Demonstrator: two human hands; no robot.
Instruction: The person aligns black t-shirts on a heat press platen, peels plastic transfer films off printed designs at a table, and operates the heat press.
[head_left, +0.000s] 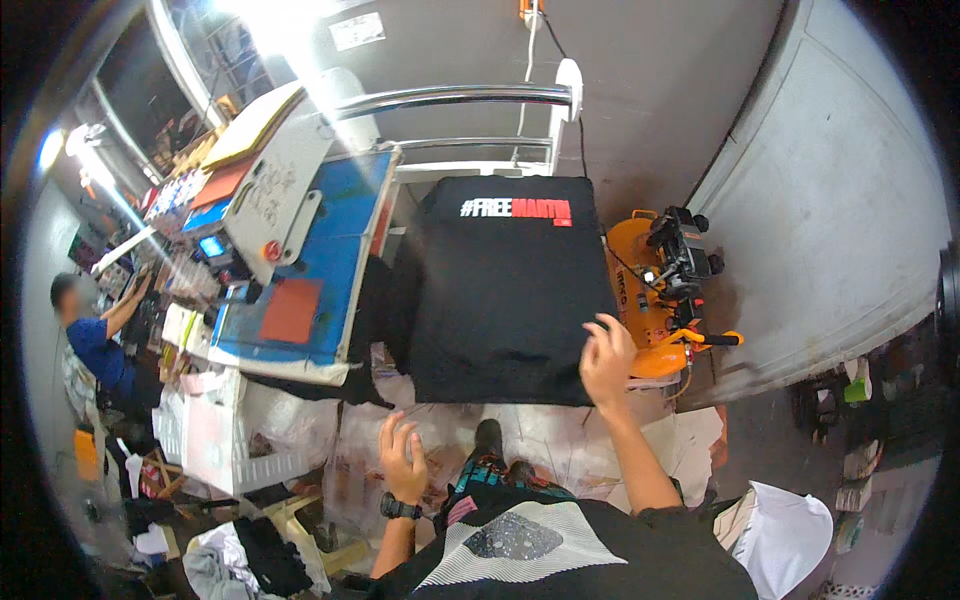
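Note:
A black T-shirt (510,300) lies spread flat over a board in front of me, with white and red lettering (515,209) near its far edge. My right hand (607,362) is at the shirt's near right edge, its fingers apart and slightly bent. Whether the fingertips touch the cloth I cannot tell. My left hand (402,456) hangs just short of the shirt's near left corner, fingers spread, holding nothing. A dark watch (400,507) is on that wrist.
Left of the shirt stands a heat press with a blue bed (345,240) and a reddish-brown sheet (291,311). An orange air compressor (640,290) stands to the right. Chrome rails (455,97) run behind. A person (100,340) works far left. Folded garments (250,560) lie lower left.

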